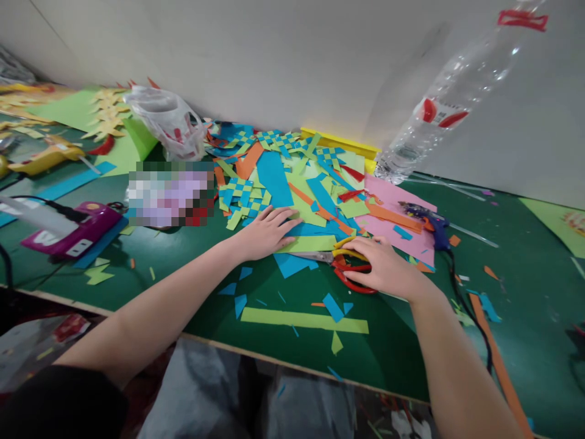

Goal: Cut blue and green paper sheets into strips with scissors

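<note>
My left hand (269,231) lies flat with fingers spread on a pile of blue, green and orange paper pieces (274,177). In my right hand (379,262) is a pair of scissors (351,280) with red and yellow handles, its blades pointing left toward my left hand. A light green paper strip (315,244) sits just above the blades, and a blue scrap (292,264) lies just below them. Nearer to me, another green strip (304,320) rests on the green table. Woven blue-and-green checked pieces (242,195) are on the pile's left side.
A clear plastic bottle (439,116) stands at the back right. Near it a blue glue gun (436,228) lies on pink paper (397,210). At left are a purple power strip (77,228), a yellow glue gun (50,152) and a white plastic bag (167,122).
</note>
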Motion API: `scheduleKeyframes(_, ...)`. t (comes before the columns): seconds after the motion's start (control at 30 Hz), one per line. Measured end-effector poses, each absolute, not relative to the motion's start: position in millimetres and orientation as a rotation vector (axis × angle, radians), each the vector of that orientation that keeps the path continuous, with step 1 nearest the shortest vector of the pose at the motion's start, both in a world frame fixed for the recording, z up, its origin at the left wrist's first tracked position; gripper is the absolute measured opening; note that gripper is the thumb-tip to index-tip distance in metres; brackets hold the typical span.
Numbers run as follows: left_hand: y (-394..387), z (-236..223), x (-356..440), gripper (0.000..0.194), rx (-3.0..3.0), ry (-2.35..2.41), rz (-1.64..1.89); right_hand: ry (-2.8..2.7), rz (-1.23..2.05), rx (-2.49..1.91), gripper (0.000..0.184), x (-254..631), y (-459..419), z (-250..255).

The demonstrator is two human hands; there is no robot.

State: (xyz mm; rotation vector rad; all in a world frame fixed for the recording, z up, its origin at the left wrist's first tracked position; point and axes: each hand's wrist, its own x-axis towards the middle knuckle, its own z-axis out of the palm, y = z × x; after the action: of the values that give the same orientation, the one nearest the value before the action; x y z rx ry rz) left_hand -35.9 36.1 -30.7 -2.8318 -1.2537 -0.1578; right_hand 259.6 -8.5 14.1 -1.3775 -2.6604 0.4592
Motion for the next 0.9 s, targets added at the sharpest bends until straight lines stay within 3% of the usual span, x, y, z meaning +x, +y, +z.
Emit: scheduleKeyframes(0.9,36.0,-30.9,-36.9,0.050,-2.849,-1.255,-0.199,-2.685,0.444,-1.309,0.040,256.3,-7.7,11.0)
